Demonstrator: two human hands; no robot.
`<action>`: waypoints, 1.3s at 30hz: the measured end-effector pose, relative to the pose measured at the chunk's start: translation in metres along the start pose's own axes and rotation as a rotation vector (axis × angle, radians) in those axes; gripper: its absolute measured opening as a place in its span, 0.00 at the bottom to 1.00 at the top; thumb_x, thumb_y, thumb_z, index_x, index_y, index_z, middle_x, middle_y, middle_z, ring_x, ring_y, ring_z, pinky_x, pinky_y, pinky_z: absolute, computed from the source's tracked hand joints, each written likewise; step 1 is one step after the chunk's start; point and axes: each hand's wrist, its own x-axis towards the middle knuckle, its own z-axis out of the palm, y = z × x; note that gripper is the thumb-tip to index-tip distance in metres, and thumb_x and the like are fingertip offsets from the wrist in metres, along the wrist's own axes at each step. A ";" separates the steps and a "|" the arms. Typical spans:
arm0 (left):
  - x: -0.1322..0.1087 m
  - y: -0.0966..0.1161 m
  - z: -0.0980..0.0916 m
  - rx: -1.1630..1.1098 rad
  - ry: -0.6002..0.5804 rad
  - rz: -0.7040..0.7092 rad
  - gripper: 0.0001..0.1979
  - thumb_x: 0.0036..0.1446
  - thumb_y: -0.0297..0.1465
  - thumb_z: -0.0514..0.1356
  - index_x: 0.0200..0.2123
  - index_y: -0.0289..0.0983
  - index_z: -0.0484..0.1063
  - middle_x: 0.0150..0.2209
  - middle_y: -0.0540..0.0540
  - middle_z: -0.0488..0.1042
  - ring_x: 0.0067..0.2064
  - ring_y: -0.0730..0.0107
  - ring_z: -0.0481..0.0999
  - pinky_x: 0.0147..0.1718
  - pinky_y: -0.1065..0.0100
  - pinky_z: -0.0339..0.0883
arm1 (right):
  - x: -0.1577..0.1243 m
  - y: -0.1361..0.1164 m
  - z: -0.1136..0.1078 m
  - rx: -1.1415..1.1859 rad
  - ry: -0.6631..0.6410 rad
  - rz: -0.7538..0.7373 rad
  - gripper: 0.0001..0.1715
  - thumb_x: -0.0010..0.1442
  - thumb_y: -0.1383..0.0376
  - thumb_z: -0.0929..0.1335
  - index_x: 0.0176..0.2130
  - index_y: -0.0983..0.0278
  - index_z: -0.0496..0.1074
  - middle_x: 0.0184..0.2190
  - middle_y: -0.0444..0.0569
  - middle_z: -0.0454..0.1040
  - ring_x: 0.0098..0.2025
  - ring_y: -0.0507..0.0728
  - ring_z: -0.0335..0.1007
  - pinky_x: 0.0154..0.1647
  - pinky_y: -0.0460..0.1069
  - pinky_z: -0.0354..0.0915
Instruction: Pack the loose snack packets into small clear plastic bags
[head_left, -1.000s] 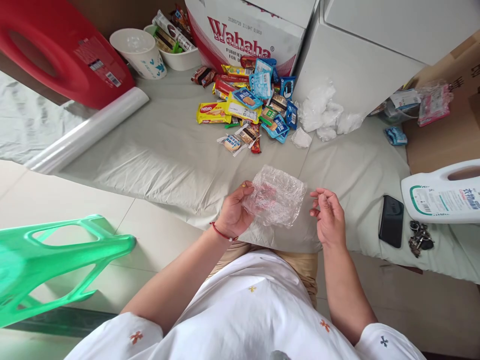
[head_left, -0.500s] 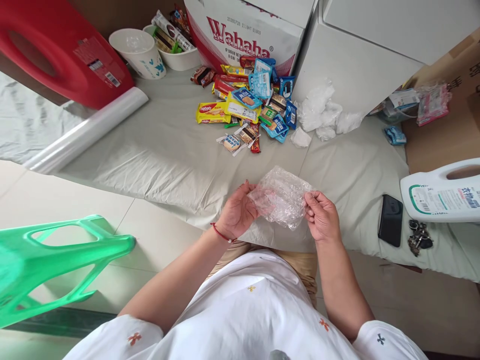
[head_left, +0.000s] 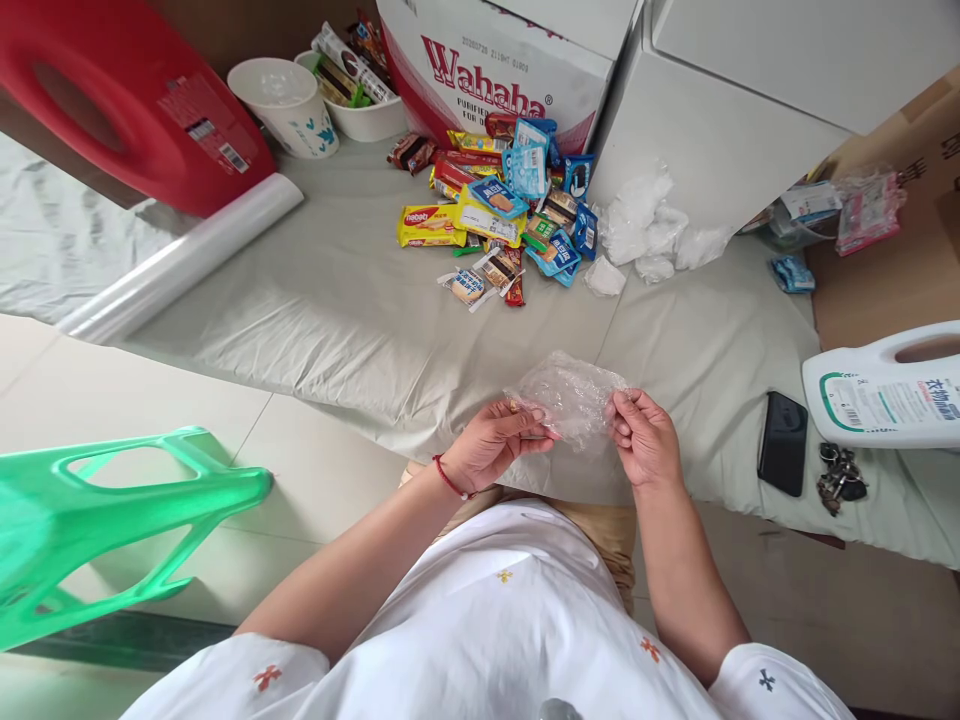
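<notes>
A crinkled clear plastic bag point(head_left: 574, 395) is held up in front of my body, over the near edge of the grey-green sheet point(head_left: 360, 340). My left hand point(head_left: 499, 440), with a red cord bracelet at the wrist, grips its left side between thumb and fingers. On the right edge, my right hand point(head_left: 641, 430) pinches the film. I cannot make out anything inside the bag. Beyond it lies a heap of wrapped snacks, among them a yellow wafer pack point(head_left: 429, 225), a blue packet point(head_left: 555, 255) and a small clear-wrapped biscuit point(head_left: 466, 287).
Crumpled clear plastic point(head_left: 637, 225) lies right of the snacks. A plastic roll point(head_left: 187, 255), red jug point(head_left: 150, 110) and paper tub point(head_left: 289, 110) stand left. A Wahaha carton point(head_left: 495, 65) is behind. Right are a phone point(head_left: 782, 443), keys point(head_left: 840, 475) and white bottle point(head_left: 885, 390); a green stool point(head_left: 150, 510) is left.
My left hand has shifted right and closed its fingers over the bag's left side. The bag has sagged and bunched, while my right hand keeps its pinch.
</notes>
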 end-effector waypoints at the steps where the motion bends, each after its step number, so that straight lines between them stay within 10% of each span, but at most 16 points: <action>1: 0.000 0.000 0.000 0.011 0.012 0.011 0.14 0.46 0.34 0.78 0.32 0.33 0.82 0.31 0.41 0.83 0.36 0.64 0.84 0.36 0.68 0.76 | 0.000 0.002 -0.003 -0.049 0.008 -0.027 0.27 0.47 0.49 0.81 0.33 0.61 0.70 0.27 0.41 0.70 0.22 0.46 0.52 0.17 0.42 0.49; 6: 0.000 0.000 0.003 0.032 0.042 0.061 0.15 0.45 0.36 0.79 0.31 0.33 0.82 0.30 0.42 0.82 0.35 0.67 0.83 0.36 0.70 0.75 | -0.010 0.001 -0.012 -0.458 0.015 -0.557 0.27 0.61 0.49 0.75 0.54 0.58 0.72 0.48 0.51 0.73 0.39 0.54 0.69 0.38 0.51 0.72; 10: 0.001 0.000 0.007 0.063 0.023 0.095 0.16 0.45 0.37 0.79 0.32 0.33 0.82 0.31 0.44 0.82 0.35 0.69 0.82 0.37 0.70 0.75 | -0.024 -0.014 -0.003 -0.860 -0.247 -0.971 0.34 0.62 0.50 0.75 0.63 0.54 0.69 0.60 0.56 0.69 0.60 0.66 0.65 0.62 0.65 0.67; 13: 0.001 -0.001 0.008 0.100 0.011 0.113 0.16 0.46 0.38 0.79 0.32 0.33 0.82 0.31 0.45 0.81 0.34 0.70 0.80 0.37 0.70 0.73 | -0.024 -0.019 0.006 -1.019 -0.198 -1.096 0.32 0.64 0.53 0.75 0.63 0.53 0.68 0.64 0.57 0.65 0.66 0.69 0.57 0.65 0.67 0.65; 20: -0.002 -0.001 0.006 0.266 0.015 0.174 0.19 0.46 0.42 0.78 0.30 0.34 0.80 0.27 0.47 0.78 0.31 0.72 0.75 0.34 0.69 0.66 | -0.016 -0.021 0.004 -1.032 -0.178 -1.111 0.06 0.67 0.63 0.72 0.44 0.52 0.80 0.65 0.49 0.65 0.71 0.68 0.52 0.67 0.68 0.64; 32: 0.000 0.006 0.001 0.251 -0.030 0.184 0.18 0.45 0.40 0.77 0.29 0.35 0.76 0.28 0.48 0.77 0.32 0.72 0.73 0.35 0.69 0.64 | 0.006 -0.024 -0.021 -0.347 -0.037 -0.525 0.10 0.62 0.57 0.75 0.34 0.59 0.77 0.48 0.52 0.78 0.56 0.62 0.72 0.49 0.55 0.70; 39: 0.004 0.016 -0.006 0.174 0.032 0.222 0.17 0.49 0.38 0.76 0.30 0.36 0.74 0.31 0.47 0.78 0.33 0.72 0.74 0.35 0.70 0.66 | -0.003 -0.023 -0.017 -0.748 -0.007 -0.760 0.06 0.63 0.58 0.73 0.36 0.58 0.78 0.49 0.52 0.75 0.52 0.60 0.73 0.52 0.57 0.70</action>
